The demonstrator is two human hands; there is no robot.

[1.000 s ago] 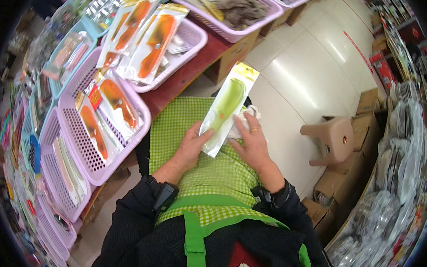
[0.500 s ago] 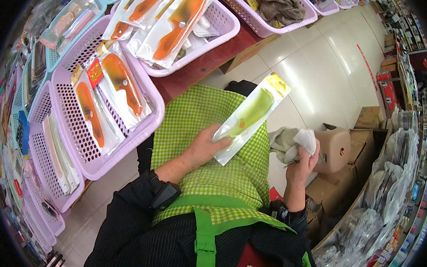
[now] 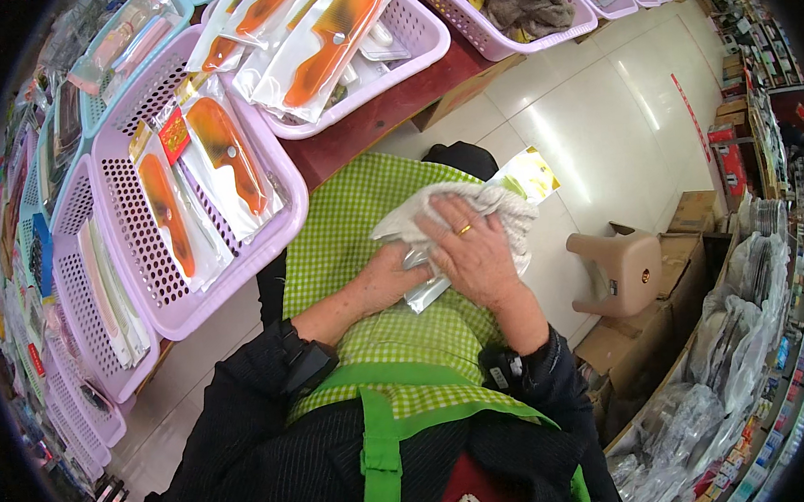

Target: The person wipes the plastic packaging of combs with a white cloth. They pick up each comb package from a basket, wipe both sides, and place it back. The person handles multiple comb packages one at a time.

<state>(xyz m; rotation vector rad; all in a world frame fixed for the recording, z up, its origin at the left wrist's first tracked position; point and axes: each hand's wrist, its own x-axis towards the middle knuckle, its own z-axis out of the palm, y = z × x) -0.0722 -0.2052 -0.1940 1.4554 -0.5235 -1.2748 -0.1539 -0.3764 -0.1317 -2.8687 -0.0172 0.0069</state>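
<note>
My left hand (image 3: 391,277) grips the lower end of a packaged comb (image 3: 534,177) in a clear sleeve with a yellow top. Over the middle of the package lies a pale cloth (image 3: 423,215), which hides most of the green comb. My right hand (image 3: 472,251), a ring on one finger, presses the cloth down on the package with its fingers bent over it. Both hands are in front of the green checked apron (image 3: 327,232).
A lilac basket (image 3: 168,307) at left holds orange combs (image 3: 230,151) in sleeves; another lilac basket (image 3: 426,47) behind is heaped with more. A brown rag (image 3: 525,2) lies in a farther basket. At right stand a beige stool (image 3: 629,269) and cardboard boxes (image 3: 629,352).
My right hand has come in from the right with the cloth and laid it over the packaged comb. The left hand keeps its hold in nearly the same place.
</note>
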